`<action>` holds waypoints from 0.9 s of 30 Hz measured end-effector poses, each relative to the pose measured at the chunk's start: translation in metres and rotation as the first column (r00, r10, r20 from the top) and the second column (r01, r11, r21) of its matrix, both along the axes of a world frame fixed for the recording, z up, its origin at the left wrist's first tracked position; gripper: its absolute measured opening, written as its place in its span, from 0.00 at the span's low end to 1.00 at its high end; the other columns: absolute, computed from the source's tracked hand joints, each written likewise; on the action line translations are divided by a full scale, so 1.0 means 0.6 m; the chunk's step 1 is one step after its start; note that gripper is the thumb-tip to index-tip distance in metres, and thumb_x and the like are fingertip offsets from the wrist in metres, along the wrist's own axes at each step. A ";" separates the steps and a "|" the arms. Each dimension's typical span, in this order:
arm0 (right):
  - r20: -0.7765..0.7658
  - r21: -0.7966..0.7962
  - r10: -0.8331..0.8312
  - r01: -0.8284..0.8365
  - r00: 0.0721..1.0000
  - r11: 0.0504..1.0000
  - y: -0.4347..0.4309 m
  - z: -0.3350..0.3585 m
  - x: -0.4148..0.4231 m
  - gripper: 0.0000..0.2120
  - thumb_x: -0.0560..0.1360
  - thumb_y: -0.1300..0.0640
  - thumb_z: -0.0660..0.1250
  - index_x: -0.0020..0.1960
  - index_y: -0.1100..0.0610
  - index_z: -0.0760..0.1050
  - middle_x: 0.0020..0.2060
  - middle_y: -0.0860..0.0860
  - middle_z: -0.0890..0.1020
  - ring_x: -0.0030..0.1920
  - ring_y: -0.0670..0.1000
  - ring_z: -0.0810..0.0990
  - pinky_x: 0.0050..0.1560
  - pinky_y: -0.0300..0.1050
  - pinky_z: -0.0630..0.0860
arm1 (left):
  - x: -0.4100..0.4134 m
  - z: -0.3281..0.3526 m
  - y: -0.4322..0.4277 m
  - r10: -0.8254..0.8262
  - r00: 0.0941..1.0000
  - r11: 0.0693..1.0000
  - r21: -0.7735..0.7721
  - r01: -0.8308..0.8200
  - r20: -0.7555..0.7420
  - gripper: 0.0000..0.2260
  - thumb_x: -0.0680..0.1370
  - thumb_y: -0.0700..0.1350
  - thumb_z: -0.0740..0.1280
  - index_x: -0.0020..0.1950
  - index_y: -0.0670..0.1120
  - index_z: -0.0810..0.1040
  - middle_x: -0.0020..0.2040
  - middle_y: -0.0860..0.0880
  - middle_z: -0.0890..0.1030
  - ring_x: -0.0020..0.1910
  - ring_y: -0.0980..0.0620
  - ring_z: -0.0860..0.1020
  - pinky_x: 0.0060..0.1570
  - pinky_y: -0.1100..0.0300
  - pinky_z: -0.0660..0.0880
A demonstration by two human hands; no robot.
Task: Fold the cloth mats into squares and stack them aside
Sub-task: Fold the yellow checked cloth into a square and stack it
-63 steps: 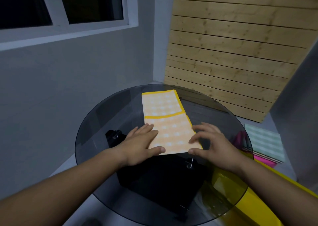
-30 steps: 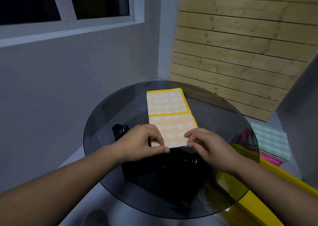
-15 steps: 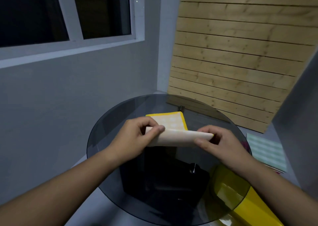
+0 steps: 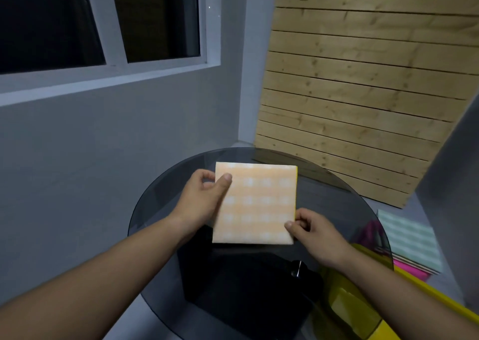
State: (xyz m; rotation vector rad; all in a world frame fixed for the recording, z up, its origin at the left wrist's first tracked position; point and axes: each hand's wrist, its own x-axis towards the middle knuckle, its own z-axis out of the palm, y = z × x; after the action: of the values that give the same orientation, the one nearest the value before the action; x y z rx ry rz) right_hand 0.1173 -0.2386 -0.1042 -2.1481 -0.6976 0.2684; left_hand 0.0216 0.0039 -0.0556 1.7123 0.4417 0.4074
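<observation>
With your left hand (image 4: 204,197) and right hand (image 4: 315,232) pinching opposite corners of the folded mat (image 4: 255,203), letting go unevenly could spring it open.

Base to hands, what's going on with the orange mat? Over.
Left hand pinches far-left corner of orange mat; right hand pinches near-right corner. Mat folded square, over glass table. Nothing blocking it.

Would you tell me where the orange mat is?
Head view: the orange mat is centred over the glass table, pinched by left hand and right hand.
</observation>
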 end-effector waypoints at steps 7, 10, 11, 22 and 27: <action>-0.048 -0.046 -0.059 0.057 0.997 0.997 0.020 -0.004 0.026 0.03 0.78 0.54 0.68 0.51 0.50 0.75 0.30 0.49 0.76 0.30 0.45 0.72 0.35 0.42 0.69 | -0.011 -0.046 0.028 -0.039 0.927 0.979 0.171 0.110 -0.372 0.22 0.75 0.46 0.74 0.65 0.45 0.69 0.45 0.45 0.84 0.45 0.48 0.82 0.49 0.55 0.77; -0.033 -0.099 -0.072 0.069 0.997 0.993 0.029 -0.004 0.027 0.07 0.78 0.53 0.68 0.55 0.46 0.74 0.33 0.49 0.78 0.33 0.46 0.75 0.34 0.41 0.69 | -0.010 -0.052 0.029 -0.018 0.914 0.957 0.256 0.133 -0.406 0.22 0.76 0.47 0.73 0.66 0.48 0.69 0.44 0.47 0.84 0.45 0.48 0.83 0.47 0.54 0.78; -0.023 -0.125 -0.073 0.070 0.997 0.990 0.031 -0.003 0.025 0.08 0.78 0.53 0.68 0.56 0.46 0.74 0.34 0.48 0.77 0.34 0.46 0.75 0.34 0.40 0.68 | -0.010 -0.054 0.027 -0.026 0.909 0.946 0.283 0.156 -0.416 0.22 0.76 0.47 0.72 0.66 0.49 0.68 0.43 0.48 0.83 0.43 0.49 0.83 0.45 0.54 0.77; -0.021 -0.262 -0.109 0.100 0.994 0.960 0.038 0.007 0.031 0.11 0.81 0.55 0.60 0.51 0.53 0.81 0.45 0.49 0.84 0.47 0.50 0.81 0.49 0.46 0.76 | 0.003 -0.057 0.027 -0.053 0.847 0.825 0.455 0.335 -0.529 0.14 0.75 0.51 0.72 0.58 0.49 0.81 0.44 0.51 0.79 0.45 0.50 0.78 0.41 0.60 0.72; -0.013 -0.280 -0.107 0.099 0.994 0.955 0.034 0.007 0.029 0.11 0.80 0.57 0.62 0.57 0.53 0.81 0.49 0.49 0.84 0.49 0.49 0.80 0.47 0.43 0.72 | -0.003 -0.058 0.002 -0.030 0.849 0.745 0.554 0.371 -0.528 0.15 0.75 0.56 0.68 0.38 0.47 0.71 0.36 0.52 0.74 0.39 0.48 0.76 0.36 0.58 0.69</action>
State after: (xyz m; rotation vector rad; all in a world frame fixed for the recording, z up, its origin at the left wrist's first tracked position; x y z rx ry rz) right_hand 0.1346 -0.2179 -0.0999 -2.4357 -0.5553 0.3582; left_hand 0.0199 0.0053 -0.0902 2.5378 0.4969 -0.0848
